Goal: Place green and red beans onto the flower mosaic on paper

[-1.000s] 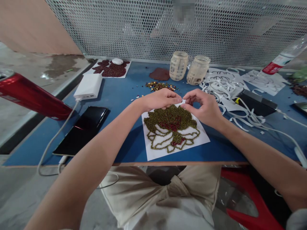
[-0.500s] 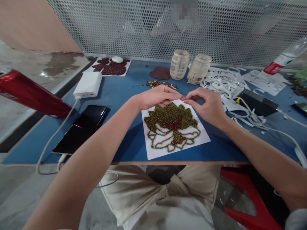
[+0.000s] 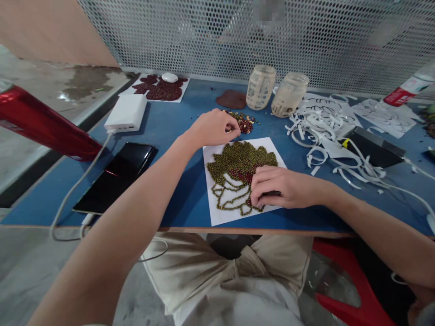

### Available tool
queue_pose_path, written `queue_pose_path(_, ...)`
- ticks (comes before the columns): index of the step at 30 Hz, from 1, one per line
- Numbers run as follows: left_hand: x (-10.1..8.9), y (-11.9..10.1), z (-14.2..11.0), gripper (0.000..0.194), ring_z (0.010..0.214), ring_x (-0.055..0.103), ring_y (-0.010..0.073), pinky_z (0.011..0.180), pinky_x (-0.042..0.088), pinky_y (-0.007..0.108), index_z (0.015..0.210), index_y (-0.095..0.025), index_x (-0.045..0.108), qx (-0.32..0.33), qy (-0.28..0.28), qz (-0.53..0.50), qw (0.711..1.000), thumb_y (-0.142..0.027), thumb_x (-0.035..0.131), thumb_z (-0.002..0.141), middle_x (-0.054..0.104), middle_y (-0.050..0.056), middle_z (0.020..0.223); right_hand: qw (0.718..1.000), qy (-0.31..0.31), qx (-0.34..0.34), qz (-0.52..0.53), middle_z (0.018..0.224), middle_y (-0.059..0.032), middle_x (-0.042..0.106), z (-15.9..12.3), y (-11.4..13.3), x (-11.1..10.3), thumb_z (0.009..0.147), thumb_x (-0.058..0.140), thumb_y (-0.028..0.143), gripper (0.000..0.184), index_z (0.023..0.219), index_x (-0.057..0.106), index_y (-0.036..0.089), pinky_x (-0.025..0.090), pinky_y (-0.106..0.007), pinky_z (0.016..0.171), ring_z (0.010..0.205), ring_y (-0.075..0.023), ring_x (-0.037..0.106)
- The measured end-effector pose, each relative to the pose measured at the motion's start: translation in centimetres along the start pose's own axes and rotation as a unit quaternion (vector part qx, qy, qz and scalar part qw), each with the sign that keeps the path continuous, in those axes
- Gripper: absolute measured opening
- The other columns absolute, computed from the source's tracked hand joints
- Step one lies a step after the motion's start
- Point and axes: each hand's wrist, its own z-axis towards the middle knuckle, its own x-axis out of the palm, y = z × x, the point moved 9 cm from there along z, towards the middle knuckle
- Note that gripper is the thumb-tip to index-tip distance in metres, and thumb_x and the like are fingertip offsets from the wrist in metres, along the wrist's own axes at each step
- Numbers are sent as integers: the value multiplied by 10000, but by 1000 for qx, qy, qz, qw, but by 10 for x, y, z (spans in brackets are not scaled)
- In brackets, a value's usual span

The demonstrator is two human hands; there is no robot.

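Curling by the mixed beans: left hand (image 3: 217,127), at the left edge of the bean pile (image 3: 246,123); whether its fingertips pinch a bean, I cannot tell.
Bean mosaic (image 3: 238,158): a flower in green and dark red on a white paper sheet (image 3: 215,219), near the front edge of the blue table (image 3: 186,208); several lower petals are only outlined.
Right hand (image 3: 277,186): fingers bent down over the mosaic's right side, covering part of it; whether they grip anything is hidden.
Jars: two (image 3: 260,88) (image 3: 290,95), beyond the pile.
Paper strips (image 3: 316,122): heaped right of the jars' near side.
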Motion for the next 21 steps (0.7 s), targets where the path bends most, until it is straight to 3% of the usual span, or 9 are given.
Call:
queue_pose_path(7, 1, -2, 0, 315, 776, 677, 213, 832, 491, 340, 1058, -256, 931, -12, 18, 17, 1000, -410, 679, 948, 774, 65, 751, 999, 13, 20, -44, 1007, -59, 787, 0, 0, 4, 1146, 641, 247, 188, 1023, 781, 222, 448, -391, 925, 947, -219, 624)
queue_pose_path(15, 1, 0, 0, 323, 764, 670, 214, 773, 470, 335, 1042, -245, 933, -13, 19, 14, 1000, -408, 674, 937, 754, 68, 730, 998, -1, 63, -12, 909, -16, 687, 2, -7, 2, 1097, 734, 274, 130, 977, 744, 226, 421, -377, 914, 888, -203, 586)
queue_pose_path(21, 1, 1, 1, 327, 734, 656, 210, 820, 475, 347, 1047, -252, 933, -2, 18, 15, 1000, -414, 668, 946, 738, 60, 713, 993, -14, 113, 13, 969, -19, 684, 2, -12, 1, 1051, 797, 280, 104, 991, 727, 232, 432, -387, 942, 937, -211, 594)
